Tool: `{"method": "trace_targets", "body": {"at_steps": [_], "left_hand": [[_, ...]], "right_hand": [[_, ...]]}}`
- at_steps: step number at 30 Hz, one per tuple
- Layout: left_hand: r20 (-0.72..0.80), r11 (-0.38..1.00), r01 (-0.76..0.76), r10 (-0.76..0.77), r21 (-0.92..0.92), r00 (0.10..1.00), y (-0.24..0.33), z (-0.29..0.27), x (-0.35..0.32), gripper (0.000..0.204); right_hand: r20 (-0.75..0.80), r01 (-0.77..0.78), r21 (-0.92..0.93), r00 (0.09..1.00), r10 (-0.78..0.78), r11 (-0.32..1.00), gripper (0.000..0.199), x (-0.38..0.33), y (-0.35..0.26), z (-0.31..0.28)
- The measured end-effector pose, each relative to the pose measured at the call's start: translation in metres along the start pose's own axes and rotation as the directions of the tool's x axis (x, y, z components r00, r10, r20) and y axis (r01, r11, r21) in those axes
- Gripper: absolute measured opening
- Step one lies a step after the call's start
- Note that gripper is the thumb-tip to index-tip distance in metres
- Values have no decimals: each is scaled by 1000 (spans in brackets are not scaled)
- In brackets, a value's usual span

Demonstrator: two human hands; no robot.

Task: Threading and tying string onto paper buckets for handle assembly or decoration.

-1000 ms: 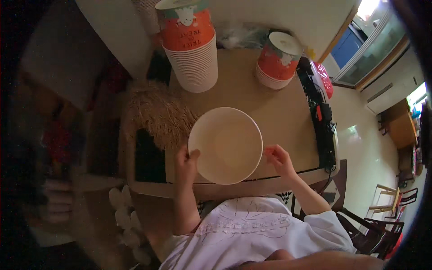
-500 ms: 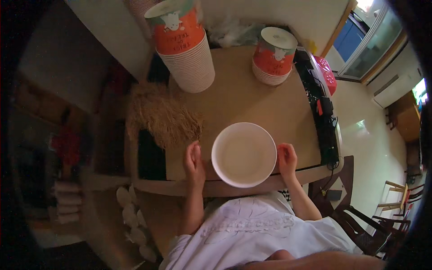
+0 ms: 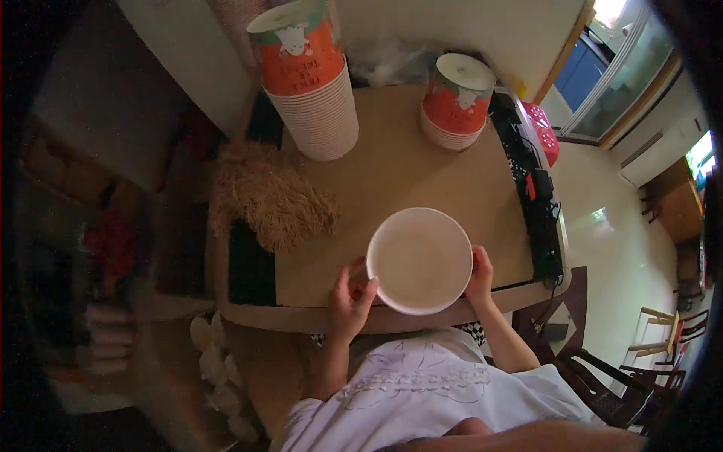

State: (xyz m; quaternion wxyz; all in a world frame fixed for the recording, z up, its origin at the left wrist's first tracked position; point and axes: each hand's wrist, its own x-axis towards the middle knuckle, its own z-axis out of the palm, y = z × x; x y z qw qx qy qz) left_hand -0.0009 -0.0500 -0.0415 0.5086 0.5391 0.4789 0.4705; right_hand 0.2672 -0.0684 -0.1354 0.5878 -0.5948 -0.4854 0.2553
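Observation:
In front of me, at the table's near edge, is a white paper bucket (image 3: pixel 419 261) with its round mouth facing up and nothing seen inside. My left hand (image 3: pixel 352 301) grips its left side, thumb at the rim and fingers against the outer wall. On the opposite side my right hand (image 3: pixel 480 275) is closed against the wall, its fingers partly hidden behind the bucket. To the left lies a bundle of brown raffia-like strands (image 3: pixel 282 203), apart from both hands.
A tall stack of nested orange-and-white paper buckets (image 3: pixel 316 105) stands at the back left of the table (image 3: pixel 369 181). A shorter stack (image 3: pixel 456 105) is at the back right. Black devices with cables (image 3: pixel 538 203) line the right edge, beside a red plastic stool (image 3: pixel 540 132). A dark chair (image 3: pixel 602 384) is at lower right.
My left hand has moved right, from beside the bucket onto its side. The bucket has shifted slightly to the right. My right hand stays at its right side.

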Motion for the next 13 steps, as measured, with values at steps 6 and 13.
{"method": "trace_targets", "body": {"at_steps": [6,13], "left_hand": [[256,691,-492,423,529,870,60,19,7,28],[585,287,-876,658,387,474,89,25,-1,29]], "right_hand": [[1,-323,417,935,355,850,28,19,-79,-24],[494,767,-182,613,-617,616,47,29,-161,-43]]}}
